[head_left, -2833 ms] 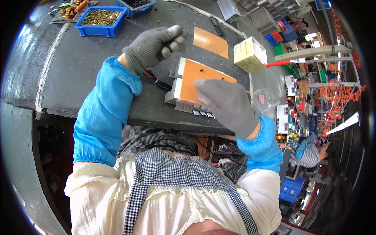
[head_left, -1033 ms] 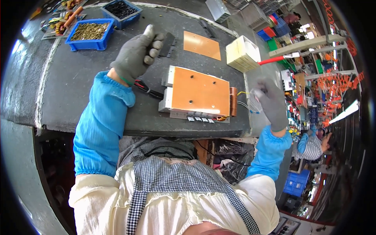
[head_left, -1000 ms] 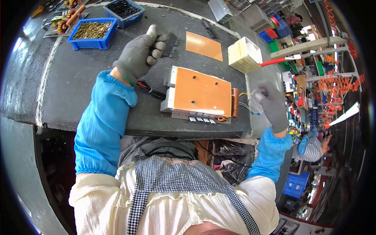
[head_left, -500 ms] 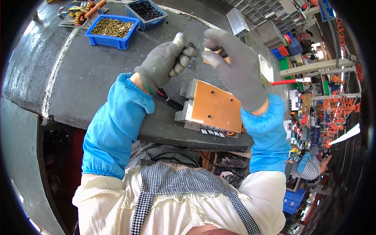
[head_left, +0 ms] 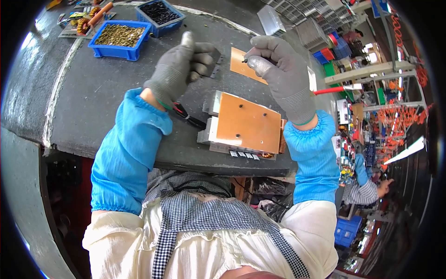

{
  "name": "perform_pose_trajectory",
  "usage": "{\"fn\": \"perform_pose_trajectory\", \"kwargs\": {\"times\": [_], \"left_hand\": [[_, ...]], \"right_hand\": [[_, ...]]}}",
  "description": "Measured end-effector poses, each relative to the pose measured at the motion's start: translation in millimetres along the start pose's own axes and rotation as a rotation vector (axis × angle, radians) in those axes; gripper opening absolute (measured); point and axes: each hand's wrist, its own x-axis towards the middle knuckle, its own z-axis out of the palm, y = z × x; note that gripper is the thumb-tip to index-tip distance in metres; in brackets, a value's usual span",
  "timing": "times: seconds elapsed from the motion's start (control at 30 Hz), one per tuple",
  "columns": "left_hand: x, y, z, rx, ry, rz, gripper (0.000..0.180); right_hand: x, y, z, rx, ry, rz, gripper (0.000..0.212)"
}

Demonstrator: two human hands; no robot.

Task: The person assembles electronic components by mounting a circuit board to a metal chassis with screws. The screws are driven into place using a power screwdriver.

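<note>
My left hand (head_left: 179, 67), in a grey glove, is raised over the bench with its fingers curled around a dark flat piece (head_left: 215, 63). That piece is partly hidden by the fingers. To its right, my right hand (head_left: 287, 76), gloved the same way, pinches a small black peg (head_left: 245, 61) between thumb and fingertip. Below both hands lies an orange board (head_left: 248, 125) on silver metal blocks, with several black pegs standing in it. A second, flat orange sheet (head_left: 239, 67) rests on the bench beyond, partly behind my right hand.
A blue bin (head_left: 116, 52) of small brass-coloured parts and another blue bin (head_left: 165, 27) of black parts stand at the far left. A red-and-black handled tool (head_left: 190, 116) lies by my left wrist. A red-handled brush (head_left: 334, 89) is at right. Another person (head_left: 364, 192) works farther right.
My hands have moved apart, the left one going leftward. The small black peg now shows in my right fingertips, and more of the far orange sheet is uncovered. The view has shifted slightly.
</note>
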Motion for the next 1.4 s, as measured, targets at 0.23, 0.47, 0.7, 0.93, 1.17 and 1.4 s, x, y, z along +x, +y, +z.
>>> {"fn": "perform_pose_trajectory", "kwargs": {"times": [0.23, 0.47, 0.7, 0.93, 1.17, 1.4], "left_hand": [[6, -4, -7, 0.010, -0.002, 0.032, 0.059], [19, -16, -16, 0.084, -0.035, 0.023, 0.062], [16, -16, -15, 0.116, -0.015, 0.043, 0.060], [10, -15, -9, 0.168, -0.031, 0.066, 0.057], [8, -14, -7, 0.181, -0.043, 0.075, 0.055], [7, -15, -6, 0.203, -0.053, 0.083, 0.054]], "right_hand": [[-84, -15, -44, -0.333, -0.010, -0.072, 0.023], [-144, 11, -39, -0.568, -0.064, -0.077, 0.020], [-145, 13, -29, -0.673, -0.086, -0.182, 0.023], [-141, 11, -26, -0.698, -0.085, -0.183, 0.022], [-142, 11, -26, -0.751, -0.093, -0.169, 0.022], [-135, 7, -28, -0.941, -0.212, -0.367, 0.026]]}}
